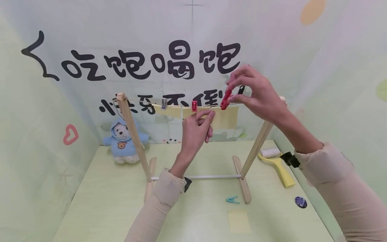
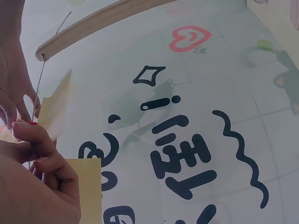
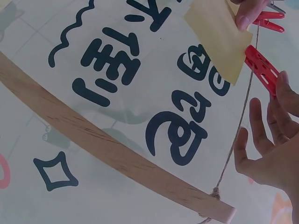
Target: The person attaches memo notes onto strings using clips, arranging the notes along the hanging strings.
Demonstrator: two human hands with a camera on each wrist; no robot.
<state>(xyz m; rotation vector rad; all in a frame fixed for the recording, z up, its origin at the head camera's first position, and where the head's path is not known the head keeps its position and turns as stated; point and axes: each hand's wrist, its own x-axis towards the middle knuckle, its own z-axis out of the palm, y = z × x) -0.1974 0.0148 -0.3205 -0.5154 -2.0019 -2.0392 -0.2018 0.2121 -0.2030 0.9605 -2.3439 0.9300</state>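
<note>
A person's right hand pinches a red clothespin at a string on a wooden frame, as the left hand pinches the top edge of a hanging yellow sheet, partly covering it. A grey clip and a second red clip sit along the line. The left sleeve crosses before the white crossbar; a post overlaps the plush toy. On the surface: a teal clip, loose yellow paper, a lint roller and a dark-blue disc.
</note>
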